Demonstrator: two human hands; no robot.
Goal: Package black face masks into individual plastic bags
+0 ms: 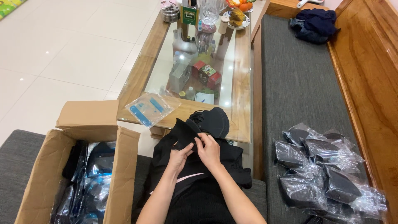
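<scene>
1. The left hand (179,157) and the right hand (208,150) meet over the lap, fingers pinched together on the black fabric piece (184,135), which lies just in front of the person's body.
2. Just beyond the pinch, a black mask (213,121) rests at the near edge of the glass coffee table (240,83), touching the fabric.
3. Left of the grip, a clear plastic bag with blue strips (150,108) lies flat, partly over the table's wooden corner.
4. Farther left and lower, an open cardboard box (45,166) holds bagged dark items; its raised flap stands near the left forearm.
5. Right of the grip, well apart, a heap of bagged black masks (323,170) sits on the grey bench cushion (298,74), close to its wooden side rail.
6. A bare stretch of cushion lies between the hands and that heap.
</scene>
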